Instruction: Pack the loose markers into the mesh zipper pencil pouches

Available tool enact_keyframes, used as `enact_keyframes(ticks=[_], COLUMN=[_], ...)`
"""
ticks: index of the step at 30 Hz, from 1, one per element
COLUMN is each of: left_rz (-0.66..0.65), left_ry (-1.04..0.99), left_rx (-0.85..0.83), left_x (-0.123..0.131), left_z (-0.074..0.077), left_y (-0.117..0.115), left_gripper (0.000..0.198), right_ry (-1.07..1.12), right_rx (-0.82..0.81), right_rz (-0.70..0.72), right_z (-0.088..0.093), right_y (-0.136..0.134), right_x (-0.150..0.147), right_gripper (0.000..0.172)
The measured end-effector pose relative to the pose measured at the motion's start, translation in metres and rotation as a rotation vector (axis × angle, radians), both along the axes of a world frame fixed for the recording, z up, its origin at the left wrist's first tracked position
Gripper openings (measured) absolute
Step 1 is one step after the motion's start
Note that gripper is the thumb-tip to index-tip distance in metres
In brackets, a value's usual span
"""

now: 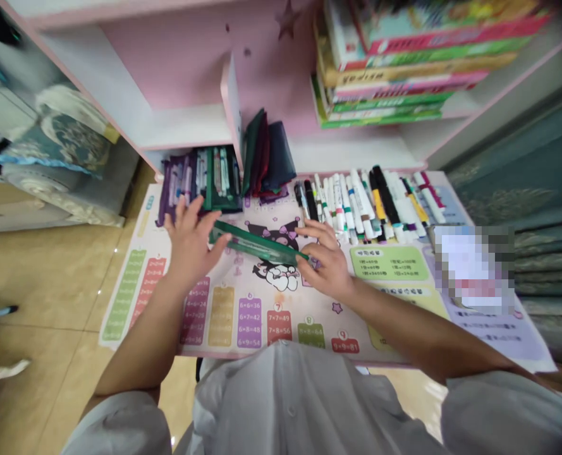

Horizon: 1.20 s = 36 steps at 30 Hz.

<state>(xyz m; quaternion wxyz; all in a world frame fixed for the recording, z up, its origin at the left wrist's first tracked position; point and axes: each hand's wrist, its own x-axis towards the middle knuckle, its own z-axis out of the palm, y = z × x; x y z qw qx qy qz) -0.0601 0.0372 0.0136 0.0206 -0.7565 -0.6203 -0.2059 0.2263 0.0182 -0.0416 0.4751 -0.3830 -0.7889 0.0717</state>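
A green mesh zip pouch (259, 245) is held slightly tilted over the desk mat, with something pale showing inside it. My right hand (325, 258) pinches its right end between thumb and fingers. At the pouch's left end, my left hand (190, 239) has its fingers spread, the thumb close to or touching the pouch. Just beyond the left hand lie filled pouches: a purple pouch (165, 189) and a green pouch (209, 180), with pens visible through the mesh. Behind the held pouch, flat dark green, red and navy pouches (281, 158) lean in a stack.
A row of loose markers (351, 202) lies along the mat's back right. Stacked books (404, 76) fill the pink shelf above. A blurred-out object (473, 265) rests at the right edge of the printed mat (250, 322). An upright divider (231, 107) stands at the back.
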Motion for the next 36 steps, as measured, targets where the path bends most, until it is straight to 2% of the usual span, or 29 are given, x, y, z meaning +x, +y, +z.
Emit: enact_keyframes(ticks=[3, 6, 9, 13, 16, 19, 22, 24, 25, 30, 33, 36], left_rz=[-0.126, -0.254, -0.286, -0.272, -0.185, -0.005, 0.221, 0.415, 0.468, 0.592, 0.638, 0.650], left_ry=[0.126, 0.185, 0.173, 0.109, 0.042, -0.085, -0.184, -0.199, -0.199, -0.178, -0.162, -0.141], left_rx=[-0.059, -0.058, -0.030, 0.053, 0.120, 0.142, 0.066, -0.024, -0.054, -0.227, -0.299, -0.309], left_x=[0.006, 0.009, 0.010, 0.013, 0.013, 0.001, -0.025, -0.046, -0.056, -0.095, -0.104, -0.107], left_z=[-0.004, -0.006, -0.004, 0.002, 0.008, 0.017, 0.028, 0.035, 0.038, 0.039, 0.035, 0.032], left_y=[-0.004, -0.006, -0.009, -0.015, -0.020, -0.020, -0.011, -0.001, 0.005, 0.036, 0.051, 0.068], left_gripper=[0.041, 0.033, 0.022, 0.026, 0.027, 0.026, 0.028, 0.028, 0.029, 0.019, 0.036, 0.037], right_ry=[-0.038, -0.050, -0.043, 0.009, 0.025, 0.047, 0.029, 0.014, 0.012, 0.001, -0.001, -0.002], right_rx=[0.092, 0.138, 0.173, 0.208, 0.216, 0.207, 0.191, 0.182, 0.180, 0.168, 0.162, 0.166], right_rz=[-0.004, -0.020, -0.049, -0.103, -0.137, -0.148, -0.102, -0.065, -0.050, -0.001, 0.023, 0.044], right_z=[0.003, 0.005, 0.004, 0.006, 0.006, 0.002, -0.002, -0.004, -0.004, -0.004, -0.005, -0.005], right_y=[-0.002, -0.006, -0.007, -0.005, -0.004, -0.006, -0.008, -0.009, -0.009, -0.010, -0.011, -0.011], right_x=[-0.001, -0.002, -0.003, -0.004, -0.006, -0.009, -0.013, -0.015, -0.016, -0.017, -0.017, -0.018], right_gripper=[0.008, 0.012, 0.013, 0.011, 0.022, 0.035, 0.036, 0.035, 0.034, 0.026, 0.024, 0.022])
